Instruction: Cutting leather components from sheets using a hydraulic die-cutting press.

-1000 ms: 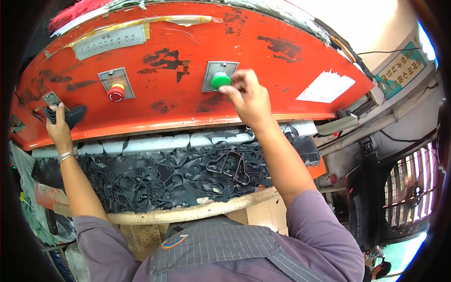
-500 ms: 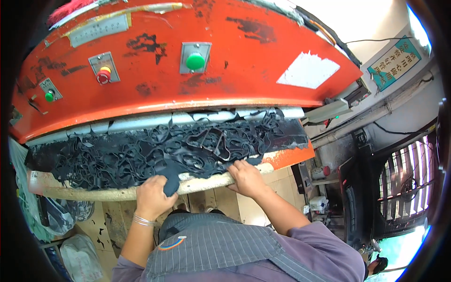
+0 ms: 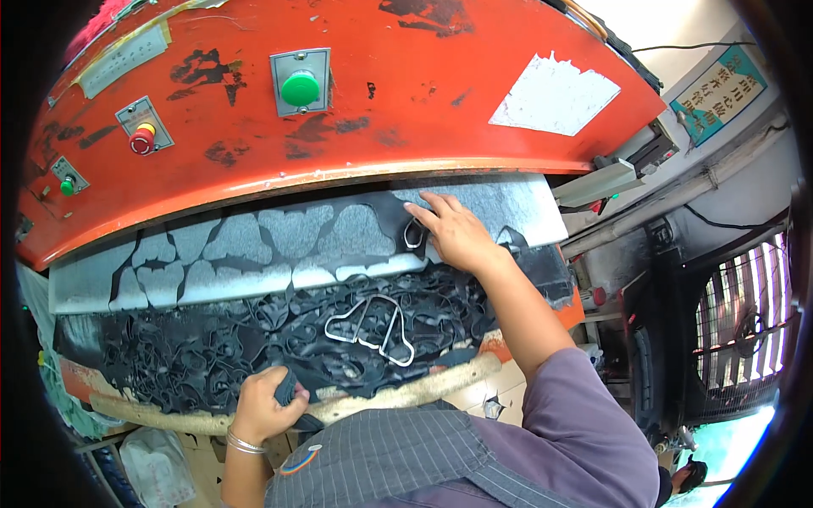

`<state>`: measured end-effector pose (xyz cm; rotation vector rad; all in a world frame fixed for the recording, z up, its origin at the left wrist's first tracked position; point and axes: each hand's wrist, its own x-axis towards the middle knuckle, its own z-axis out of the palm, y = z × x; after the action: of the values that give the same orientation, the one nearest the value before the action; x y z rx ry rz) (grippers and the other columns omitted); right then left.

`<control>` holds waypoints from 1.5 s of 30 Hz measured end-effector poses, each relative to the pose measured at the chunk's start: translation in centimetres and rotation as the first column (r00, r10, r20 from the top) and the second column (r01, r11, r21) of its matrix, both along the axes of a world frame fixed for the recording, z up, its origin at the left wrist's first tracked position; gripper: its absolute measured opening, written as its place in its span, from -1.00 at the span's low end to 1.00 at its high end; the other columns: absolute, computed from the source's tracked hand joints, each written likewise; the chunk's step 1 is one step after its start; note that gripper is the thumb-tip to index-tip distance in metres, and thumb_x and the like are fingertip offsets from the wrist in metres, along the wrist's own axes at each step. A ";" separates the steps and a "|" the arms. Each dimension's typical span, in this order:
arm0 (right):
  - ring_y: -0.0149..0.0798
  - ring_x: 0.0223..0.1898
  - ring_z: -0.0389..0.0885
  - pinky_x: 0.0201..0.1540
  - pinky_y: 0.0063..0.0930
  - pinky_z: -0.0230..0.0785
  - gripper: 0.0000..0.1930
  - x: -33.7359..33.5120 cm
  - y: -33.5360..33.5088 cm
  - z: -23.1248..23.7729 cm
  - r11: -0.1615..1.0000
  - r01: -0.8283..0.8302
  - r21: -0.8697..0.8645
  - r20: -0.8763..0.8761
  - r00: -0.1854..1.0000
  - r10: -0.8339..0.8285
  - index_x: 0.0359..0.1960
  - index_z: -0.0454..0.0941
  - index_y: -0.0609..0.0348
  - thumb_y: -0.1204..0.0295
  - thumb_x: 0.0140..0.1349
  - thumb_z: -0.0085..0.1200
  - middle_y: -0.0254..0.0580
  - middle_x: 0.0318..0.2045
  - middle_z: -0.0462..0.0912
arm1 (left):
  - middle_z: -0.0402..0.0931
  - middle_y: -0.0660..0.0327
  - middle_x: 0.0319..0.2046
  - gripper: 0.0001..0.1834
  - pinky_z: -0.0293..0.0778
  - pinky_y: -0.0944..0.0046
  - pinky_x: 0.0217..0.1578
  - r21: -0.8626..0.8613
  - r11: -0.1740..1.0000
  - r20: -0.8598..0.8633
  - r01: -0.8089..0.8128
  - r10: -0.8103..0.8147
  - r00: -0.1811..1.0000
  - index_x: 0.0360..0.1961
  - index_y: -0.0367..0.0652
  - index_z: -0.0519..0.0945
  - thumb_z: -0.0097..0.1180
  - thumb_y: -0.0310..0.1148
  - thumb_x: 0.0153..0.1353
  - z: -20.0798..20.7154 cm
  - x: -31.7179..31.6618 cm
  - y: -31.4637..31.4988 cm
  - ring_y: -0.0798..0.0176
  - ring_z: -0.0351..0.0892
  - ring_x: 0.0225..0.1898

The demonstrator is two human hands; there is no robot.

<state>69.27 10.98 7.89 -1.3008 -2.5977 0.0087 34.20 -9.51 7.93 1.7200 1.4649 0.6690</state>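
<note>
My right hand [image 3: 456,234] reaches forward and lies flat, fingers spread, on a grey sheet [image 3: 279,245] cut into several shapes under the orange-red press head [image 3: 423,127]. Its fingertips touch a small metal cutting die [image 3: 412,237]. My left hand [image 3: 264,408] grips a strip of the black offcut material [image 3: 212,347] at the near edge of the bed. A larger wire-like metal die [image 3: 370,326] lies on the black offcuts between my hands.
The press front carries a large green button [image 3: 301,87], a red stop button [image 3: 142,140] and a small green button [image 3: 67,184]. A worn wooden board [image 3: 415,391] edges the bed. A caged fan [image 3: 745,322] stands at the right.
My hands left the two buttons and dropped to the bed's near edge. The black material has come toward me, baring the grey cut sheet. My right hand has since reached forward to the small die.
</note>
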 end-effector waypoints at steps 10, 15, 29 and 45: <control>0.04 -0.08 0.48 0.05 -0.21 0.32 -0.52 1.5 4.2 -0.5 0.970 -0.135 -0.204 -0.353 0.934 0.056 0.06 0.50 0.17 0.52 0.02 0.24 -0.06 -0.15 0.58 | 0.46 -0.09 0.04 -0.58 0.28 0.03 0.13 0.279 0.929 -0.091 0.242 -0.225 0.970 -0.22 -0.32 0.53 0.26 -0.21 -0.02 -1.3 9.9 14.8 -0.11 0.39 0.14; 0.02 -0.05 0.47 0.08 -0.22 0.31 -0.49 -0.2 7.5 -3.2 0.965 -0.178 -0.194 -0.340 0.935 0.104 0.10 0.48 0.16 0.53 0.03 0.23 -0.07 -0.09 0.58 | 0.20 -0.24 0.28 -0.53 0.00 -0.12 0.30 0.259 0.944 -0.217 0.205 -0.150 0.965 -0.25 -0.33 0.46 0.25 -0.16 -0.04 -4.1 14.0 16.7 -0.22 0.10 0.36; -0.11 -0.10 0.51 -0.02 -0.31 0.40 -0.52 2.7 7.2 -5.8 0.955 -0.168 -0.246 -0.577 0.817 -0.005 0.06 0.56 0.05 0.52 0.02 0.28 -0.13 -0.19 0.60 | 0.21 -0.22 0.29 -0.52 -0.09 -0.14 0.33 0.278 0.942 -0.176 0.186 -0.141 0.974 -0.30 -0.27 0.48 0.28 -0.10 -0.11 -5.1 14.1 16.5 -0.18 0.04 0.40; -0.09 -0.17 0.57 -0.10 -0.32 0.45 -0.54 2.9 7.0 -6.2 0.992 -0.061 -0.108 -0.465 0.885 0.003 0.00 0.59 0.07 0.41 0.00 0.34 -0.12 -0.23 0.63 | 0.17 -0.22 0.32 -0.47 -0.14 -0.08 0.37 0.216 0.947 -0.273 0.238 -0.175 0.946 -0.26 -0.30 0.54 0.25 -0.04 -0.12 -4.3 14.4 16.7 -0.14 0.02 0.41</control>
<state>72.19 18.02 1.66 -1.1219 -2.2289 0.4362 48.56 7.21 3.67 2.1852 1.3820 0.5529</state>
